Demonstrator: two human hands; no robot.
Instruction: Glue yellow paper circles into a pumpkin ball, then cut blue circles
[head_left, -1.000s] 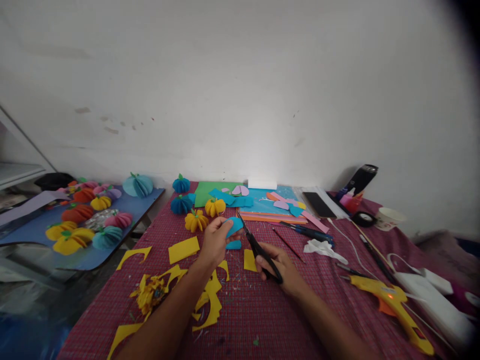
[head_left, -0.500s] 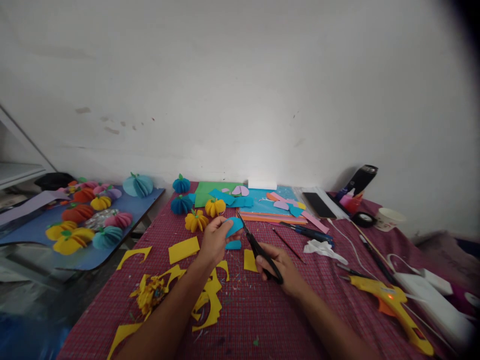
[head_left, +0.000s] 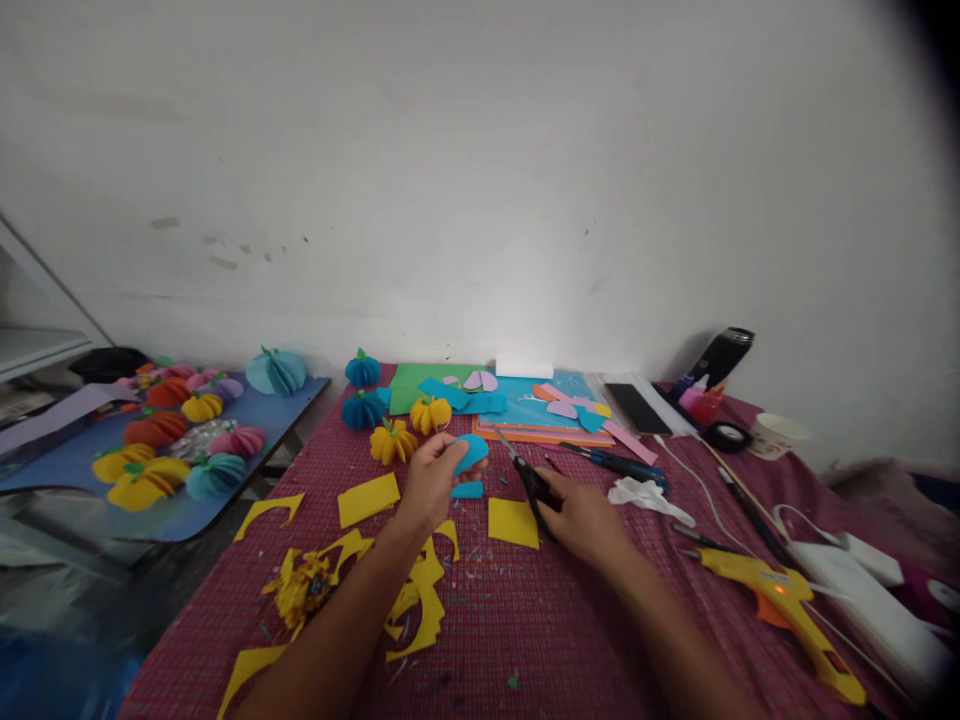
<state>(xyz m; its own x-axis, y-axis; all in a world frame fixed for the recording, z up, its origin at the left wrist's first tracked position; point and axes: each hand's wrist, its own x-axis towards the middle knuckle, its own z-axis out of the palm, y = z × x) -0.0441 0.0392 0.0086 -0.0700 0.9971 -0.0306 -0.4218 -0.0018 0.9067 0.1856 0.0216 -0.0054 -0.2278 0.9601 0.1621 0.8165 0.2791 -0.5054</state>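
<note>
Between the thumb and fingers of my left hand (head_left: pixel 435 480) is a rounded piece of blue paper (head_left: pixel 471 453), held above the cloth. My right hand (head_left: pixel 585 515) is closed around black-handled scissors (head_left: pixel 531 485), their blades pointing up and left, apart from the blue paper. Under my left hand lies a small blue paper strip (head_left: pixel 467 490). A yellow paper rectangle (head_left: pixel 513 523) rests beside the scissors, and another yellow rectangle (head_left: pixel 368 500) is left of my left hand. Cut yellow scraps (head_left: pixel 427 610) lie around my left forearm.
Folded-paper pumpkins (head_left: pixel 392 442) stand at the back, with more on a blue side table (head_left: pixel 292 420). To the right are a yellow glue gun (head_left: pixel 787 605), a utility knife (head_left: pixel 615 463), a phone (head_left: pixel 637 409), a paper cup (head_left: pixel 777 436) and a white power strip (head_left: pixel 862 610).
My right hand has drawn the scissors right and down, away from the blue paper, uncovering more of the yellow rectangle. The left hand has stayed nearly in place.
</note>
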